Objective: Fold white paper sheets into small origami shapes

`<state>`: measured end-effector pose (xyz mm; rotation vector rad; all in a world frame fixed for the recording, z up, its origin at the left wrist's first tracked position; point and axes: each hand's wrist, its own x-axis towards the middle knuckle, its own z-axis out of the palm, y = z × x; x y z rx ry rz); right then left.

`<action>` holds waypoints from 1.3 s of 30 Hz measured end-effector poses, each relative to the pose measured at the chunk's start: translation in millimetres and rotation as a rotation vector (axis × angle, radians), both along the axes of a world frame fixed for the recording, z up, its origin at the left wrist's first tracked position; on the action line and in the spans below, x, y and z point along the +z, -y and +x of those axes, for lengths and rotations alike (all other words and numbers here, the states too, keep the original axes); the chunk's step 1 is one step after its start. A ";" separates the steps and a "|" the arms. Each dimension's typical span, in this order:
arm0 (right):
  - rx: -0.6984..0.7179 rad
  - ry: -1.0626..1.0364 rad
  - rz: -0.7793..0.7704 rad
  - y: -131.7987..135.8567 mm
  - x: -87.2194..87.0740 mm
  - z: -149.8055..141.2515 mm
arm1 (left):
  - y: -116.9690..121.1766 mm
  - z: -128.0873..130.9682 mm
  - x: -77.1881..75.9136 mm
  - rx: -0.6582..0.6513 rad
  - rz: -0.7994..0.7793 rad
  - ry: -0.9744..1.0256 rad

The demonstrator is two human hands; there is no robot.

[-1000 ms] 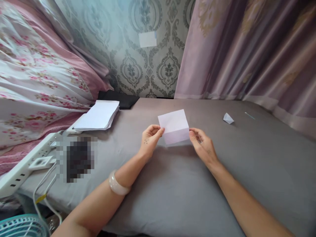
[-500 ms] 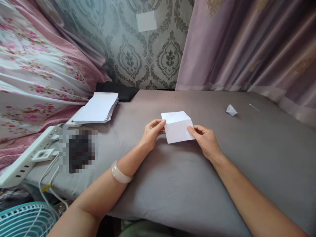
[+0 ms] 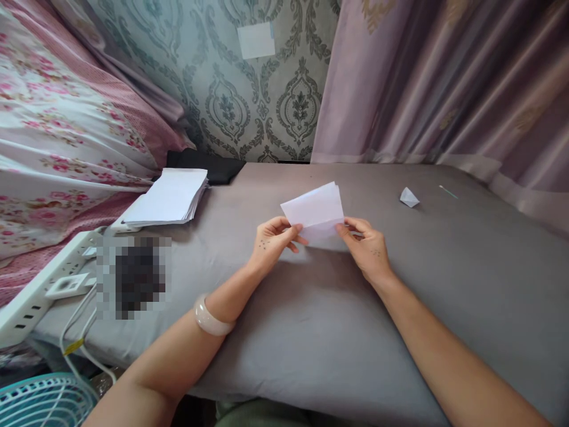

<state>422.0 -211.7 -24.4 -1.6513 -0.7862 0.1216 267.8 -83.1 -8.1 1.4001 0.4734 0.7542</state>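
Pinching a folded white paper (image 3: pixel 315 210) from either side, the left hand (image 3: pixel 272 242) closes thumb and fingers on its lower left corner and the right hand (image 3: pixel 368 249) on its lower right edge, holding it tilted just above the surface; it looks folded double, though the layers are hard to make out. Well apart to the left lies a stack of white sheets (image 3: pixel 166 198); a small folded paper piece (image 3: pixel 409 197) sits to the right. Underneath spreads a grey sheet (image 3: pixel 311 332), with patterned wallpaper (image 3: pixel 267 107) and a mauve curtain (image 3: pixel 444 83) behind.
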 end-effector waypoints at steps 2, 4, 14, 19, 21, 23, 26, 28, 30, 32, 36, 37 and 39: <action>-0.069 0.119 -0.011 0.6 0.6 2.6 | 1.3 0.3 -2.8 0.137 0.208 0.028; -0.145 0.236 -0.033 2.1 3.0 2.9 | -0.2 0.5 -7.4 0.246 0.474 -0.005; 0.156 0.843 -0.497 10.4 3.2 -21.4 | -5.9 1.3 -30.8 -0.022 1.048 -0.438; 0.287 0.855 -0.622 12.6 0.2 -19.3 | 5.4 -6.2 -21.6 -0.057 1.170 -0.644; 0.322 0.843 -0.657 14.1 1.1 -17.8 | 7.1 -7.9 -20.6 -0.078 1.114 -0.660; 0.338 0.822 -0.670 15.4 2.3 -16.6 | 6.5 -8.6 -21.1 -0.074 1.017 -0.665; 0.337 0.720 -0.658 15.5 4.5 -15.4 | 2.7 -8.4 -21.6 -0.038 0.892 -0.688; 0.301 0.620 -0.650 14.3 5.8 -15.0 | 0.0 -8.1 -21.1 -0.021 0.839 -0.705; 0.248 0.538 -0.654 12.2 6.3 -15.4 | -2.0 -7.8 -20.6 -0.009 0.811 -0.706; 0.201 0.485 -0.657 9.7 5.5 -16.3 | -3.3 -7.5 -20.6 0.007 0.796 -0.703; 0.141 0.469 -0.665 4.1 0.7 -18.7 | -5.4 -6.4 -22.9 0.042 0.764 -0.714; 0.124 0.481 -0.672 2.7 -0.9 -19.1 | -6.1 -5.8 -23.8 0.050 0.757 -0.714; 0.083 0.504 -0.682 -0.2 -4.1 -19.5 | -7.7 -4.3 -25.7 0.062 0.748 -0.706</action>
